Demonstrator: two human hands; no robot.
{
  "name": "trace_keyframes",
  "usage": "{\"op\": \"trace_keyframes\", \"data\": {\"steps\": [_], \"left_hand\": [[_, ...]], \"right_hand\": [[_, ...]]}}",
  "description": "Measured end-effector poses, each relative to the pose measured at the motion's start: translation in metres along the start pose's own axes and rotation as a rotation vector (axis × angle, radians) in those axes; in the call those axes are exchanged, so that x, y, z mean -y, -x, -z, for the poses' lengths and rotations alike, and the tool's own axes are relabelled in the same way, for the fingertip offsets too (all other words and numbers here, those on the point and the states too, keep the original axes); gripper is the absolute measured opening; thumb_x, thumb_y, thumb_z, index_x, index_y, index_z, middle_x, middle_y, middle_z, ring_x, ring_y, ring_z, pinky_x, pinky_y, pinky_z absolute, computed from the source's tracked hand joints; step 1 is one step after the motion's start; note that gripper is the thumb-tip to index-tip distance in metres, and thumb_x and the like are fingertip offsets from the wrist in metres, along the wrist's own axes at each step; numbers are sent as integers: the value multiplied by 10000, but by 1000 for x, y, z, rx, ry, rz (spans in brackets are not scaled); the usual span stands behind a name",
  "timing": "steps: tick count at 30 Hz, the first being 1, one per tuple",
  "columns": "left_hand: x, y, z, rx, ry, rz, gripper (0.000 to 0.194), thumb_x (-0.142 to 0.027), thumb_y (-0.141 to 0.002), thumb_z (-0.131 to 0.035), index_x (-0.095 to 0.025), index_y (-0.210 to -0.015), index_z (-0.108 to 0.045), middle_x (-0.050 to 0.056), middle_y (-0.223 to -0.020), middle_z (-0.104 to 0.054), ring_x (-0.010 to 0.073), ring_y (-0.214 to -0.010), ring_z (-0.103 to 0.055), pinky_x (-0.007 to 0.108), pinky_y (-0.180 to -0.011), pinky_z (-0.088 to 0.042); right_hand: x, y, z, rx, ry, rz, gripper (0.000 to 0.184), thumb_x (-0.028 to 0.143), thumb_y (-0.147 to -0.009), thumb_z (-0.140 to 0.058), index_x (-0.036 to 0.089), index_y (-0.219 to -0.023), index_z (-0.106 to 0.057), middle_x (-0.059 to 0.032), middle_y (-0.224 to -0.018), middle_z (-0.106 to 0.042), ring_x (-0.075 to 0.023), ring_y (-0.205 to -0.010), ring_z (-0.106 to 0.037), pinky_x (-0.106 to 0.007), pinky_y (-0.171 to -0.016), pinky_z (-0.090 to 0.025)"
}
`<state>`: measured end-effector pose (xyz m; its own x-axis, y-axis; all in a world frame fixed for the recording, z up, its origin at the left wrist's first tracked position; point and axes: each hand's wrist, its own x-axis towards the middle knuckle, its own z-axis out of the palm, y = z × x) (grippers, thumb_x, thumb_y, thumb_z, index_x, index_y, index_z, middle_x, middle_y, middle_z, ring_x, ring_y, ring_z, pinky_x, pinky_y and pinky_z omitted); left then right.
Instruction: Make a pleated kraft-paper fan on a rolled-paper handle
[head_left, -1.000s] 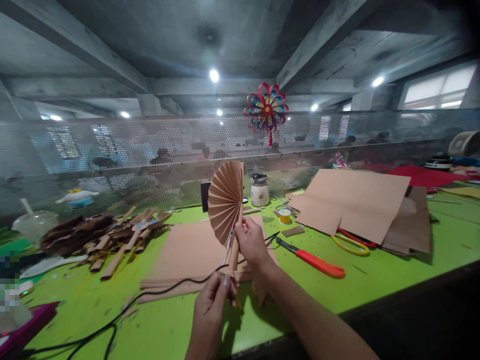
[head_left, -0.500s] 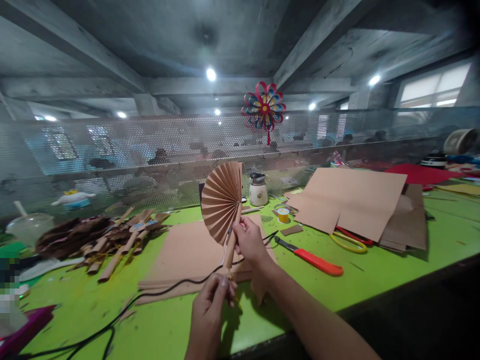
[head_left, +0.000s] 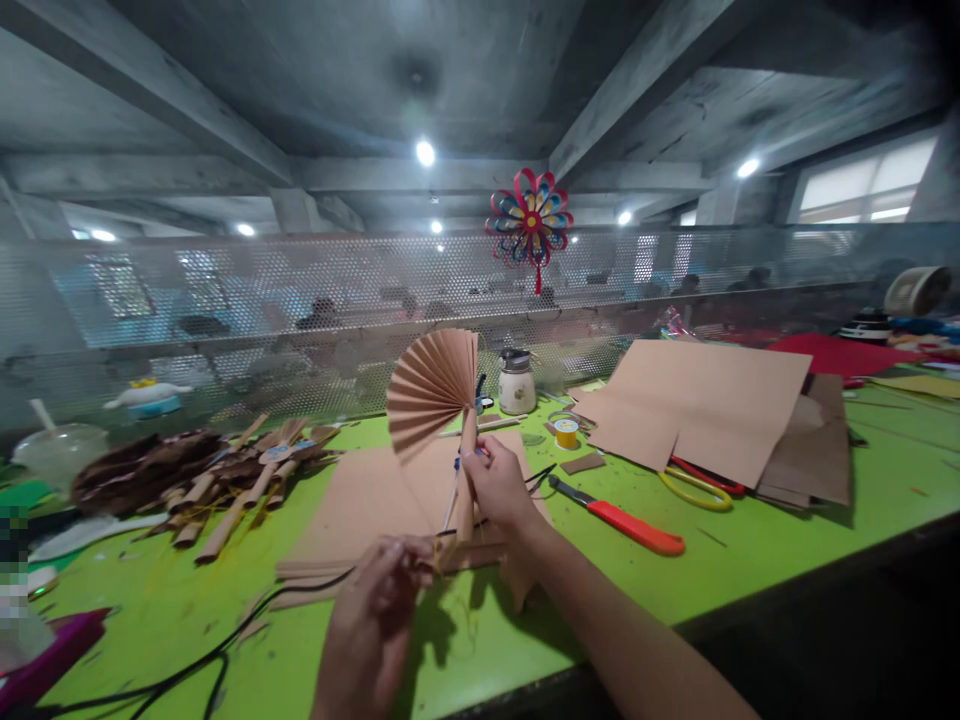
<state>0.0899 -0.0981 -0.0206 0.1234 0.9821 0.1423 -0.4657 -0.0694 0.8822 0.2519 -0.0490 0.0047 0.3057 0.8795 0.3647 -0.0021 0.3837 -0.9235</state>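
A pleated brown paper fan (head_left: 431, 388) stands half spread above the table, its folds opening to the left. My right hand (head_left: 496, 482) is closed around its rolled paper handle (head_left: 466, 505). Something thin and blue-and-white shows beside the handle, partly hidden by the fingers. At the lower end of the handle hangs yellow thread (head_left: 444, 562). My left hand (head_left: 379, 600), slightly blurred, pinches that thread just left of the handle. Under both hands lies a stack of brown paper sheets (head_left: 352, 500), crossed by a black cable (head_left: 300, 592).
Several paper pieces with rolled handles and yellow threads (head_left: 259, 485) lie at left. To the right are a red-handled cutter (head_left: 637, 527), yellow-handled scissors (head_left: 694, 490), a yellow thread spool (head_left: 566, 433) and large paper sheets (head_left: 705, 400). A jar (head_left: 516, 385) stands behind.
My left hand has moved left and slightly up from below the handle, with the thread at its fingertips. The fan has shifted a little left and turned; my right hand keeps its hold.
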Motion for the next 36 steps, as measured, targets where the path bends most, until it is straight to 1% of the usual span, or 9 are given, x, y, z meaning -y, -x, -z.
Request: {"op": "trace_keyframes", "data": {"steps": [4,7,10,14,19,23,28,33,36], "left_hand": [[-36,-29,25,-172,145,-122,85,-257,-759,-648,-186,-762,-695,73,-1085,-704,250,-1124,-587,338,-859,-532],[-53,-45,42,-263,44,-275,125,-229,-705,-717,-197,-815,-669,31,-993,-707,221,-1026,-632,305,-794,-556],[-59,-45,47,-194,-66,-163,305,-288,-686,-748,-194,-956,-642,44,-932,-714,160,-736,-650,201,-510,-491],[-61,-35,33,-59,-174,-22,447,-465,-761,-675,-139,-1063,-628,32,-685,-664,72,-479,-453,152,-403,-334],[-73,-40,12,87,-482,-99,457,-534,-745,-666,-112,-918,-687,-7,-550,-540,86,-470,-413,184,-411,-260],[-77,-61,-6,183,-690,-151,484,-525,-735,-669,-117,-993,-692,-60,-407,-444,102,-392,-358,221,-424,-238],[-67,-81,-31,249,-749,-244,346,-456,-640,-763,-143,-780,-716,18,-621,-638,184,-630,-556,259,-576,-373],[-64,-85,-38,252,-700,-287,326,-470,-766,-634,-146,-771,-671,57,-738,-688,231,-745,-600,313,-697,-419],[-70,-85,-35,263,-679,-286,336,-469,-817,-575,-150,-774,-671,91,-793,-724,250,-830,-631,345,-816,-418]], "right_hand": [[2,3,-1,95,57,3,152,314,-776,-521,180,-846,-529,88,-511,-450,-93,-425,-434,-192,-411,-331],[1,6,-4,139,95,23,154,288,-774,-537,178,-880,-539,82,-517,-465,-105,-452,-461,-197,-434,-350],[-3,8,-6,157,125,56,170,266,-773,-553,179,-919,-543,68,-564,-500,-113,-502,-501,-207,-482,-392],[-6,8,-7,177,148,72,191,275,-785,-547,178,-948,-523,59,-585,-521,-126,-518,-536,-218,-481,-414],[3,7,-7,204,164,84,217,261,-748,-588,182,-938,-520,73,-582,-520,-112,-492,-519,-206,-449,-405],[13,4,-10,237,169,101,208,282,-738,-614,177,-906,-551,51,-604,-568,-119,-521,-533,-220,-468,-426],[24,6,-19,234,198,200,103,221,-725,-619,175,-816,-610,13,-698,-625,-130,-643,-558,-236,-577,-438],[32,9,-16,206,279,318,111,236,-783,-591,178,-830,-672,-8,-728,-645,-128,-616,-521,-249,-573,-414],[38,1,2,-20,295,405,177,322,-825,-585,171,-794,-673,-44,-781,-646,-146,-651,-544,-280,-617,-454]]}}
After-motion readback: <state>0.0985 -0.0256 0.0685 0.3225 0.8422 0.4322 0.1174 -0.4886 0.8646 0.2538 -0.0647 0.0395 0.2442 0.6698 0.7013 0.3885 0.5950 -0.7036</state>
